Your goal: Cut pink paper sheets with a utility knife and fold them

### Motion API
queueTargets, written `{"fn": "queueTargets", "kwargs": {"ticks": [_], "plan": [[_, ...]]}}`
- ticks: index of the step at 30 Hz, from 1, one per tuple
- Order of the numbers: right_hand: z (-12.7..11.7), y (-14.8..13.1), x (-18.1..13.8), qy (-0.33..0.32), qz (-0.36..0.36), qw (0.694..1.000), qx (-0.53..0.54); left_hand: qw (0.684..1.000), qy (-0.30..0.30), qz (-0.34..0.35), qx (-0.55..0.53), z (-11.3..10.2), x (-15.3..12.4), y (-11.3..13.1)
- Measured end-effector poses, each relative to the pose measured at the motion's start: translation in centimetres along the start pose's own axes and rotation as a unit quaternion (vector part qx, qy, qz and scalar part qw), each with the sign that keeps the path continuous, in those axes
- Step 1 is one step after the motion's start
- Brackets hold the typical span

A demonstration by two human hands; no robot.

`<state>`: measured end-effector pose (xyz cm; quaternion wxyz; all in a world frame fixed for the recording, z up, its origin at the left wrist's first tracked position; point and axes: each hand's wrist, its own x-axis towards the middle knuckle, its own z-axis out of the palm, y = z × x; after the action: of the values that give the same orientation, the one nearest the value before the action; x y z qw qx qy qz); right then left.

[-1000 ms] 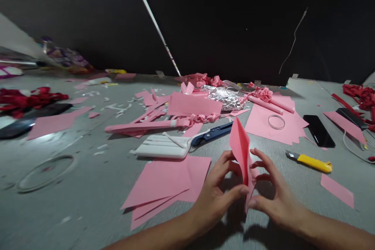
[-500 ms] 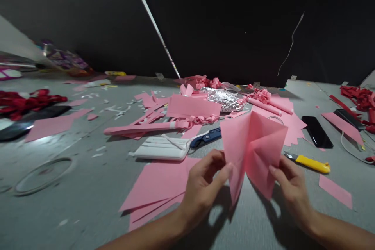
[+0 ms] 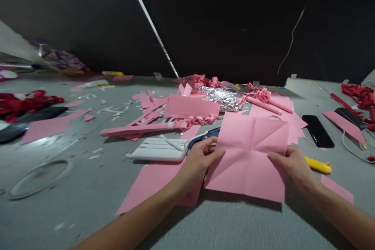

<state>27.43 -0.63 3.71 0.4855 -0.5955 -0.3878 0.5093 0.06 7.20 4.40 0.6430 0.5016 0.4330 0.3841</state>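
Observation:
A square pink paper sheet (image 3: 249,156) with crease lines across it is spread open above the grey table (image 3: 88,187). My left hand (image 3: 199,162) pinches its left edge, thumb on top. My right hand (image 3: 293,164) pinches its right edge in the same way. Under my left hand lies a stack of flat pink sheets (image 3: 155,181). Blue-handled scissors (image 3: 205,136) lie just behind my left hand, partly hidden by the held sheet.
A white flat case (image 3: 158,149) and a pink paper roll (image 3: 137,128) lie behind the sheets. A yellow utility knife (image 3: 319,165), a black phone (image 3: 318,131), foil (image 3: 224,98), pink scraps and red paper (image 3: 26,101) are scattered around. A clear ring (image 3: 38,174) sits at left.
The folded pink paper, held upright and narrow a second ago, has been pulled open by both hands into a flat creased square. My hands moved apart to its left and right edges.

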Motion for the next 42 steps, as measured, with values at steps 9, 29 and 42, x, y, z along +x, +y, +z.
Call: {"fn": "queueTargets", "kwargs": {"ticks": [9, 29, 42], "plan": [[-1.4, -0.6, 1.2, -0.036, -0.044, 0.998, 0.038, 0.999, 0.042, 0.01, -0.01, -1.3, 1.2, 0.0], [0.3, -2.4, -1.2, -0.239, -0.044, 0.931, -0.272, 0.948, -0.133, 0.101, 0.272, 0.9, -1.7, 0.5], [2.1, -2.1, -3.0, -0.27, -0.068, 0.915, -0.291, 0.816, -0.276, 0.187, 0.472, 1.2, -2.3, 1.5]]}}
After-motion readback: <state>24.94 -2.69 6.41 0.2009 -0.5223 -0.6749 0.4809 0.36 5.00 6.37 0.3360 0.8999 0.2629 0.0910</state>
